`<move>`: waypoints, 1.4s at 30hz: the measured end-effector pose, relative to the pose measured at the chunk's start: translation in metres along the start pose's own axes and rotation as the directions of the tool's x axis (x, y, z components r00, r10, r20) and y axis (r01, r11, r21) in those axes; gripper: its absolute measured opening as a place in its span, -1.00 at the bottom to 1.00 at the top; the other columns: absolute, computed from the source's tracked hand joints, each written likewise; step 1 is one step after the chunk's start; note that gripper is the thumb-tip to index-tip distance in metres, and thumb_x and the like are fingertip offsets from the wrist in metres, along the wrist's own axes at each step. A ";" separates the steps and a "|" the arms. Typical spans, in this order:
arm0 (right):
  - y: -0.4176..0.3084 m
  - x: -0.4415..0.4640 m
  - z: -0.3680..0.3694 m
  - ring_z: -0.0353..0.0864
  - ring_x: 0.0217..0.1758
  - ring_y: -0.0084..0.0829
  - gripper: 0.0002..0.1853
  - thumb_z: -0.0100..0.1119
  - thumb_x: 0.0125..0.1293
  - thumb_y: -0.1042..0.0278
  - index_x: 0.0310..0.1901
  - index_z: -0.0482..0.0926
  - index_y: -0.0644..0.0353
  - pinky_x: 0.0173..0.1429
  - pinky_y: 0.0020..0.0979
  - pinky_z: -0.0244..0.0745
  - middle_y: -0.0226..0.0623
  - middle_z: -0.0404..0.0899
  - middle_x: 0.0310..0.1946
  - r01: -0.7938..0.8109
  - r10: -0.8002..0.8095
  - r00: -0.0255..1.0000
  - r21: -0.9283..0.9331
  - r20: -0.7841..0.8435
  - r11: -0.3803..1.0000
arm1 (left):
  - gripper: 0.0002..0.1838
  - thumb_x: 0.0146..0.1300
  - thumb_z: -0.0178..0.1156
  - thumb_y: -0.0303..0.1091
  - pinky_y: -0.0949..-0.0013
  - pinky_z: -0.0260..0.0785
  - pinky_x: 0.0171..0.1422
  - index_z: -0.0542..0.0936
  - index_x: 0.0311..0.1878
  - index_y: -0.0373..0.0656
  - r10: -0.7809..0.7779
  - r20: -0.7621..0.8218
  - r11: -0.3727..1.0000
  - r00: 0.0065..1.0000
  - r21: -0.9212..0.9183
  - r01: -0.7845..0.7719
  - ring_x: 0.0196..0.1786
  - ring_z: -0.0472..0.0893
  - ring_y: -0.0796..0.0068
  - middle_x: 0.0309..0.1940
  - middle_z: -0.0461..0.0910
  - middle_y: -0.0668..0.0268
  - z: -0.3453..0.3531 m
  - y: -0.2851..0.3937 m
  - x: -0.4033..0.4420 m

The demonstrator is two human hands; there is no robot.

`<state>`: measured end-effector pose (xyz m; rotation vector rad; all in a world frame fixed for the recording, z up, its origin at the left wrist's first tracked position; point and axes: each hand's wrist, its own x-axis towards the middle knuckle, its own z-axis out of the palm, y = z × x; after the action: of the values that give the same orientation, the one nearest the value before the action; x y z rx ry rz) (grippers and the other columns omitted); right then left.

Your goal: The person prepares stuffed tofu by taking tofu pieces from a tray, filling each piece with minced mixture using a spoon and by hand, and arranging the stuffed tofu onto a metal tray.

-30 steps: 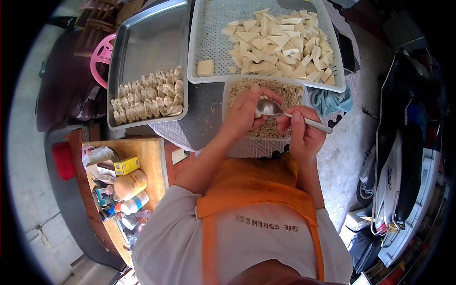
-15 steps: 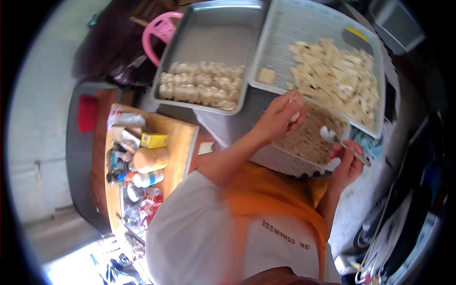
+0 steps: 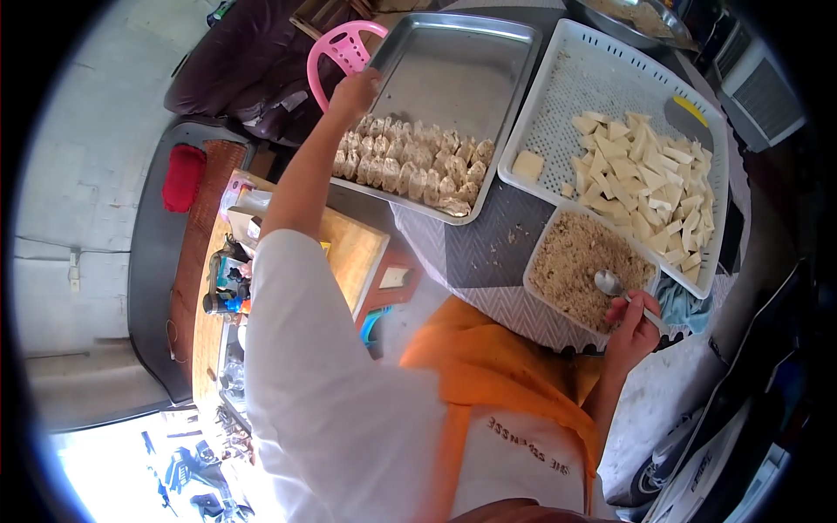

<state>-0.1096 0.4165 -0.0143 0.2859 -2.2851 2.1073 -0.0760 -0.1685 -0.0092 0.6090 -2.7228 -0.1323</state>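
My left hand reaches over the left rim of the metal tray, its fingers drawn together; what they hold, if anything, is hidden. Just below it, rows of stuffed tofu pieces fill the near part of that tray. My right hand is closed around the handle of a metal spoon. The spoon's bowl rests over crumbly brown filling in a white tub. Behind the tub, a white perforated basket holds a heap of cut pale tofu and one separate piece.
A yellow-edged dark tool lies in the basket's far right corner. A metal bowl stands behind. A blue cloth hangs by the tub. A pink chair back is beyond the tray, and a cluttered wooden table stands at left.
My left hand has moved from above the filling tub, where it held a pale piece, leftward to the metal tray. My right hand keeps the spoon, its bowl still over the filling.
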 end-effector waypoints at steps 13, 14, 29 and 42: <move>0.002 -0.002 0.000 0.44 -0.62 -0.65 -0.84 -0.07 0.38 0.43 -0.24 0.49 0.32 -0.52 -0.63 0.38 -0.32 0.55 -0.55 0.002 -0.002 1.000 -0.027 0.005 1.000 | -0.74 0.01 0.08 -0.63 0.18 0.42 -0.07 0.64 -0.24 -0.15 -0.120 0.625 0.957 0.772 0.280 -0.077 -0.09 0.60 0.10 -0.24 0.63 0.09 -0.016 -0.024 0.008; 0.002 -0.002 0.000 0.44 -0.62 -0.65 -0.84 -0.07 0.38 0.43 -0.24 0.50 0.32 -0.52 -0.63 0.38 -0.32 0.55 -0.55 0.006 -0.006 1.000 -0.029 0.006 1.000 | -0.71 -0.01 0.08 -0.65 0.19 0.43 -0.06 0.64 -0.23 -0.15 -0.112 0.629 0.954 0.769 0.284 -0.093 -0.09 0.61 0.11 -0.24 0.63 0.08 -0.019 -0.020 0.006; -0.006 -0.002 0.001 0.51 -0.58 -0.61 -0.83 -0.02 0.37 0.42 -0.26 0.51 0.36 -0.46 -0.60 0.42 -0.31 0.56 -0.54 -0.029 0.030 0.999 -0.053 0.017 0.998 | -0.83 0.19 0.05 -0.39 0.12 0.42 -0.04 0.61 -0.23 -0.12 0.455 0.129 0.871 0.881 0.141 -0.471 -0.12 0.58 0.07 -0.23 0.62 0.14 0.038 0.122 0.063; -0.001 -0.004 0.001 0.54 -0.59 -0.62 -0.85 0.02 0.35 0.44 -0.27 0.54 0.34 -0.49 -0.60 0.44 -0.30 0.59 -0.55 0.055 -0.058 0.998 -0.124 -0.024 0.991 | -0.70 0.10 0.17 -0.23 0.11 0.39 0.03 0.54 -0.17 -0.24 0.280 -0.071 0.924 0.957 -0.249 -0.289 -0.01 0.45 0.04 -0.18 0.53 0.12 0.114 0.350 0.059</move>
<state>-0.1059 0.4157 -0.0143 0.3123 -2.3500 1.9224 -0.3049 0.1244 -0.0405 0.1373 -2.6636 -0.3909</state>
